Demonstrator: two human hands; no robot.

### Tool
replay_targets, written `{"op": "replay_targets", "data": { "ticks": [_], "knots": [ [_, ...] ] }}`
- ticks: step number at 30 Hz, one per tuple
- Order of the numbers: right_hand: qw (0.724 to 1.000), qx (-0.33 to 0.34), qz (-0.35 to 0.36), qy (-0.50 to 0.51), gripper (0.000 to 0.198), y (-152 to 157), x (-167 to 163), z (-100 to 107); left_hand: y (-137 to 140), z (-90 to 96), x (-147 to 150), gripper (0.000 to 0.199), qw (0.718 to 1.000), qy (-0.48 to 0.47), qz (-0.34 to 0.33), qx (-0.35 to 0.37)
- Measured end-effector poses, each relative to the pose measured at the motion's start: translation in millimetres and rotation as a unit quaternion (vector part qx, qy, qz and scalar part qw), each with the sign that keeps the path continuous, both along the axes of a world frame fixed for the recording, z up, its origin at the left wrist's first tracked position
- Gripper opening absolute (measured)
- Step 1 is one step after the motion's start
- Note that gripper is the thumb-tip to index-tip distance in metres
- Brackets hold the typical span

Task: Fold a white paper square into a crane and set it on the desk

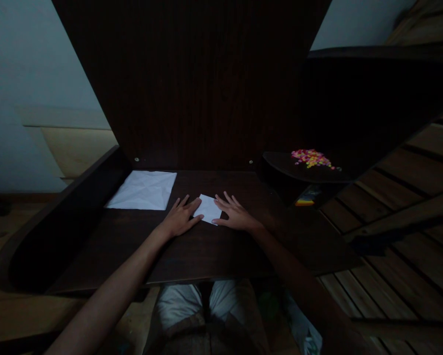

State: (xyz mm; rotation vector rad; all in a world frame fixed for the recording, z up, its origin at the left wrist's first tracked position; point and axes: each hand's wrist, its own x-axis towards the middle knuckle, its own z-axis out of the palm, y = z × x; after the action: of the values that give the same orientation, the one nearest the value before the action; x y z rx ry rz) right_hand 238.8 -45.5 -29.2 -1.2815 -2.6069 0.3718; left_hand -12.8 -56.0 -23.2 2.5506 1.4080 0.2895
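Observation:
A small folded square of white paper (208,209) lies on the dark wooden desk, turned at a slight angle. My left hand (180,217) rests flat with its fingers spread, thumb and fingertips on the paper's left side. From the other side, my right hand (235,213) lies with fingers apart, its thumb and fingertips touching the paper's right edge. To the left, a larger stack or sheet of creased white paper (143,190) lies near the back of the desk, apart from both hands.
The dark desk (206,256) has a raised side panel (64,222) on the left and a tall back board (191,88). On a corner shelf (280,165) at right sits a pile of small colourful pieces (312,158). Wooden slats (402,236) stand beyond the desk's right side.

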Motion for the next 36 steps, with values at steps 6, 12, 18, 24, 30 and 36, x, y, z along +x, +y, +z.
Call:
{"op": "replay_targets", "data": {
  "ticks": [6,12,18,24,30,36],
  "knots": [
    [0.999,0.026,-0.028,-0.001,0.084,-7,-8,-2,1,-5.4,1,0.059,0.999,-0.013,0.018,0.026],
    [0.994,0.062,-0.041,0.082,0.051,-4,-10,-1,9,-10.7,-3,0.048,0.996,-0.049,0.060,0.038],
    [0.979,0.061,-0.067,0.181,0.025,0,-9,-2,11,-6.7,-4,0.039,0.992,-0.103,0.048,0.046],
    [0.966,0.027,-0.087,0.241,0.040,1,-9,1,6,0.7,-1,0.030,0.984,-0.171,0.024,0.052],
    [0.956,-0.006,-0.077,0.283,0.057,1,-10,0,5,1.6,0,0.024,0.977,-0.208,0.018,0.037],
    [0.949,0.020,-0.061,0.308,0.062,2,-12,-5,4,1.3,1,0.017,0.973,-0.227,-0.005,0.038]
  ]
}}
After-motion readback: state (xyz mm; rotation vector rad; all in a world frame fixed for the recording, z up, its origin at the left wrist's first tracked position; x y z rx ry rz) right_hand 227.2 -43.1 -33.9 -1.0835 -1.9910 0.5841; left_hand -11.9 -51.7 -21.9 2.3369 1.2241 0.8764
